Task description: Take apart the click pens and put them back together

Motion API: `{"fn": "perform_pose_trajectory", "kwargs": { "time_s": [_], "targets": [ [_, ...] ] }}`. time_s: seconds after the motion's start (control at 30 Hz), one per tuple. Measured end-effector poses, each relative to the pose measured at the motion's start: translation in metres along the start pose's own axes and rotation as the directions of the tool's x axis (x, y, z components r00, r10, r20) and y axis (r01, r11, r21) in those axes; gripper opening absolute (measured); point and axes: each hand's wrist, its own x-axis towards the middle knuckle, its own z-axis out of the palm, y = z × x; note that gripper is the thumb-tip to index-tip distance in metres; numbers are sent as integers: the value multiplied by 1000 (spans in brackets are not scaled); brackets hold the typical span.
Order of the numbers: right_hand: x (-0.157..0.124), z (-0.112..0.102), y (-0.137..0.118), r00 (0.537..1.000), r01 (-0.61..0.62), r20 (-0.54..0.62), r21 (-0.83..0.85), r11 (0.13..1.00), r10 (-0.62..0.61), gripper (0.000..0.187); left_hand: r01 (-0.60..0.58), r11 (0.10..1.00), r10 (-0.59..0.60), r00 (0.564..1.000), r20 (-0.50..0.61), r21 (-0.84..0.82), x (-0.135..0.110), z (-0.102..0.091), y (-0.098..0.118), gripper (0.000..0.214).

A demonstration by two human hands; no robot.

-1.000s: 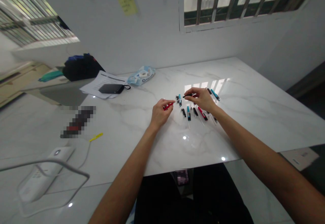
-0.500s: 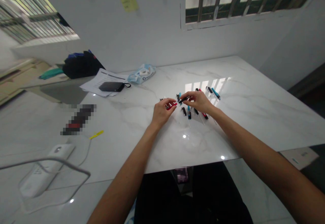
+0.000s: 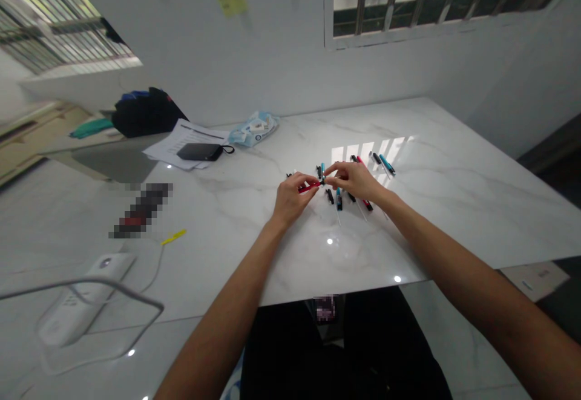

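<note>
My left grip (image 3: 292, 196) pinches red pen (image 3: 309, 187) above desk (image 3: 454, 206); right grip (image 3: 355, 181) at its black end (image 3: 322, 181), can't tell if closed.

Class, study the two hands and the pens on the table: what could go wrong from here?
The slim red plastic barrel in the left hand might slip.
The small black piece at the barrel's end, beside the right hand, could fall among the black pen parts.
The right hand might knock the blue-and-black plastic pen piece lying close by.
</note>
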Motion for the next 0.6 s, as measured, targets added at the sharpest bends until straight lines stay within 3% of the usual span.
{"fn": "perform_pose_trajectory", "kwargs": {
  "time_s": [0.13, 0.27, 0.43, 0.6],
  "targets": [
    [0, -6, -3, 999, 22, 33, 45, 999, -23, 24, -14, 1000, 14, 1000, -24, 0, -1, 3, -1, 7],
    [0, -10, -3, 998, -20, 50, -65, 998, 23, 33, -55, 998, 55, 997, -48, -7, -1, 5, -1, 7],
    [-2, -11, -2, 996, -28, 88, 30, 999, 25, 28, -70, 998, 70, 996, -54, 5, -1, 6, -1, 9],
    [-2, -11, -1, 995, -40, 90, -5, 999, 40, 27, -90, 996, 89, 994, -65, -5, -1, 8, -2, 10]
  ]
}}
